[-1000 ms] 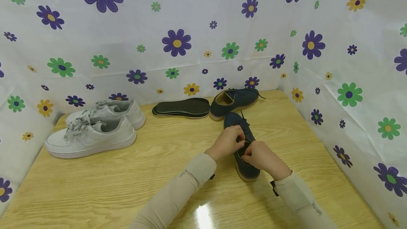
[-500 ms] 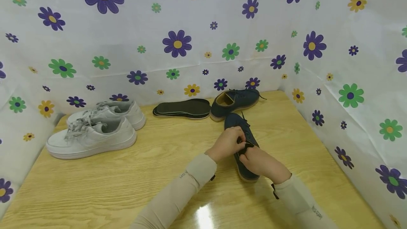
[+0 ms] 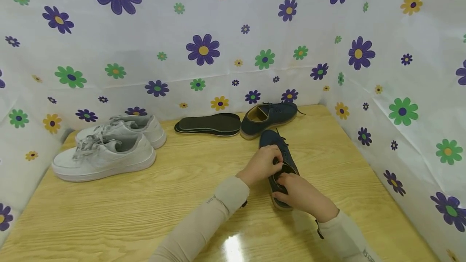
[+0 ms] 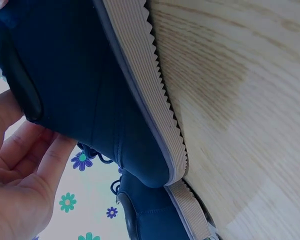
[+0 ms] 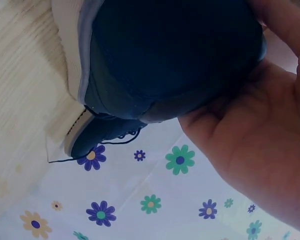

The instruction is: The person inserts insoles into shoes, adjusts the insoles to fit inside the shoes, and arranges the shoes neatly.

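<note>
Holding the nearer navy shoe (image 3: 288,158) on the counter (image 3: 196,181), left hand (image 3: 263,164) pinching the opening's front edge, right hand (image 3: 303,195) gripping the heel (image 3: 281,205), fingers inside. I'd pull that edge wide, then smooth inside gently.

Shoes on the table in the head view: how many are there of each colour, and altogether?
White: 2, the front white shoe and the rear white shoe
Dark blue: 2, the near blue shoe and the far blue shoe
Total: 4
</note>
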Demonstrator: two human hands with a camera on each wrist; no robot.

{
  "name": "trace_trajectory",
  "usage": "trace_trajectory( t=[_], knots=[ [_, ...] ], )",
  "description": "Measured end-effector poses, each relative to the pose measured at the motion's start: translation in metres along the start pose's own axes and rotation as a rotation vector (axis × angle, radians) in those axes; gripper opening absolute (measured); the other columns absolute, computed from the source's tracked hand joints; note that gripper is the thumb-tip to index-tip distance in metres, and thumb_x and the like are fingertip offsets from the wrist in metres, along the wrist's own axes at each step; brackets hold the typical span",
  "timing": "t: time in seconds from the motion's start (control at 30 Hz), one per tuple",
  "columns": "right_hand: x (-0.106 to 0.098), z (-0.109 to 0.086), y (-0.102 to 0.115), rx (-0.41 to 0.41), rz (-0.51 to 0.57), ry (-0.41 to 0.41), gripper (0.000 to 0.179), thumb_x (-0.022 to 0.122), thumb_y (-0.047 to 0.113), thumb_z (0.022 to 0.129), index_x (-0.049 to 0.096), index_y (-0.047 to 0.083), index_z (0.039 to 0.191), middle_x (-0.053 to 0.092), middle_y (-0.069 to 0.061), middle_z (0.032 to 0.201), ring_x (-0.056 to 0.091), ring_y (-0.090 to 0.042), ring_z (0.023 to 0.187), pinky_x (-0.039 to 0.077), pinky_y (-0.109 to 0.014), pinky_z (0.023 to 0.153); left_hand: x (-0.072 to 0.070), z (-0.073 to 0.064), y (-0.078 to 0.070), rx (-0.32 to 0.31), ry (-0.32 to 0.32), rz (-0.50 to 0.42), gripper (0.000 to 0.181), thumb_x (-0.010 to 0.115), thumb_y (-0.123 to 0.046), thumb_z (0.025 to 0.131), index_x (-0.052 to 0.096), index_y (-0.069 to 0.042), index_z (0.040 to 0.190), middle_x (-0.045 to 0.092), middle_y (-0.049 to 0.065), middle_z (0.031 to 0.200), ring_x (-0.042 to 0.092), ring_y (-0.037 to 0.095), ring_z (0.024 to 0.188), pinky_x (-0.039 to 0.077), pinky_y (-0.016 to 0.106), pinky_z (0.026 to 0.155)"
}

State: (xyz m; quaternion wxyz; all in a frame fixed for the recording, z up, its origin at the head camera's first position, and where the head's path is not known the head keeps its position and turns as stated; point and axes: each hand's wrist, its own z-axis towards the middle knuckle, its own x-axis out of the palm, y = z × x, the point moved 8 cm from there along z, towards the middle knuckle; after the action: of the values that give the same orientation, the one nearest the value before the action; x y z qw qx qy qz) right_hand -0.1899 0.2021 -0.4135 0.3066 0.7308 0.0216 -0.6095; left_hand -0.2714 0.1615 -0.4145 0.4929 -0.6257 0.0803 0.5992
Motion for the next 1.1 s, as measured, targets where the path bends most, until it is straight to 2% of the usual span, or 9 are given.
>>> trace_trajectory(
  t=[0.13,0.23,0.3,0.37,0.47,0.57,0.63,0.87,1.1],
  knots=[
    [-0.001,0.0,-0.002,-0.009,-0.002,-0.001,0.016,0.068,0.019,0.09,0.065,0.003,0.087,0.054,0.0,0.081,0.045,-0.011,0.064,0.038,-0.027,0.057,-0.004,0.007,0.007,0.045,0.015,-0.063,0.007,0.066,-0.014,0.092,0.07,-0.008,0.089,0.061,0.0,0.091,0.058,0.014,0.085,0.046,0.021,0.076],
    [-0.001,0.002,-0.004,-0.017,-0.018,0.0,0.02,0.067,0.02,0.09,0.067,-0.001,0.092,0.059,-0.004,0.085,0.055,-0.017,0.069,0.046,-0.032,0.062,-0.024,0.016,0.025,0.049,-0.051,-0.104,0.011,0.062,-0.013,0.094,0.071,-0.007,0.097,0.063,0.003,0.095,0.059,0.014,0.085,0.048,0.023,0.076],
    [0.0,0.002,-0.006,0.001,-0.005,0.011,0.027,0.067,0.021,0.091,0.067,-0.005,0.101,0.064,-0.01,0.093,0.061,-0.024,0.08,0.051,-0.038,0.071,-0.042,0.021,0.044,0.009,-0.125,-0.085,0.017,0.06,-0.01,0.095,0.068,-0.005,0.109,0.063,0.006,0.104,0.06,0.018,0.089,0.049,0.029,0.079],
    [0.002,0.002,-0.008,0.021,0.011,0.02,0.034,0.066,0.021,0.091,0.064,-0.007,0.111,0.065,-0.017,0.103,0.064,-0.031,0.091,0.052,-0.043,0.079,-0.055,0.025,0.065,-0.068,-0.159,0.001,0.03,0.058,-0.008,0.096,0.06,-0.005,0.126,0.058,0.01,0.121,0.058,0.023,0.104,0.049,0.034,0.087],
    [0.006,0.002,-0.01,0.061,0.03,0.041,0.039,0.066,0.02,0.091,0.06,-0.008,0.118,0.064,-0.02,0.111,0.063,-0.033,0.096,0.051,-0.045,0.081,-0.058,0.029,0.092,-0.173,-0.1,0.148,0.049,0.056,-0.005,0.096,0.044,-0.009,0.143,0.045,0.011,0.141,0.048,0.029,0.123,0.046,0.04,0.094],
    [0.008,0.002,-0.01,0.083,-0.001,0.056,0.036,0.067,0.019,0.091,0.062,-0.006,0.115,0.063,-0.019,0.107,0.062,-0.031,0.092,0.05,-0.044,0.078,-0.048,0.033,0.106,-0.203,-0.004,0.248,0.053,0.055,-0.004,0.096,0.038,-0.009,0.146,0.039,0.011,0.147,0.043,0.032,0.129,0.046,0.04,0.095],
    [0.009,0.003,-0.009,0.097,-0.018,0.063,0.033,0.067,0.019,0.09,0.063,-0.006,0.112,0.062,-0.018,0.105,0.061,-0.031,0.089,0.05,-0.044,0.077,-0.041,0.034,0.108,-0.173,0.01,0.28,0.047,0.055,-0.004,0.096,0.043,-0.006,0.142,0.042,0.012,0.142,0.047,0.033,0.122,0.047,0.039,0.093],
    [0.007,0.007,-0.004,0.118,-0.031,0.026,0.032,0.068,0.016,0.089,0.065,-0.009,0.109,0.062,-0.023,0.108,0.062,-0.036,0.094,0.05,-0.048,0.082,-0.03,0.035,0.097,-0.069,-0.074,0.384,0.027,0.055,-0.01,0.098,0.055,-0.005,0.125,0.05,0.012,0.115,0.05,0.032,0.097,0.046,0.039,0.086],
    [0.009,0.007,-0.005,0.161,-0.014,0.034,0.03,0.068,0.015,0.09,0.066,-0.009,0.107,0.061,-0.019,0.101,0.063,-0.033,0.083,0.051,-0.047,0.076,-0.02,0.032,0.087,-0.042,-0.009,0.407,0.022,0.051,-0.012,0.1,0.057,-0.007,0.12,0.051,0.011,0.106,0.046,0.029,0.088,0.04,0.038,0.083]
  ],
)
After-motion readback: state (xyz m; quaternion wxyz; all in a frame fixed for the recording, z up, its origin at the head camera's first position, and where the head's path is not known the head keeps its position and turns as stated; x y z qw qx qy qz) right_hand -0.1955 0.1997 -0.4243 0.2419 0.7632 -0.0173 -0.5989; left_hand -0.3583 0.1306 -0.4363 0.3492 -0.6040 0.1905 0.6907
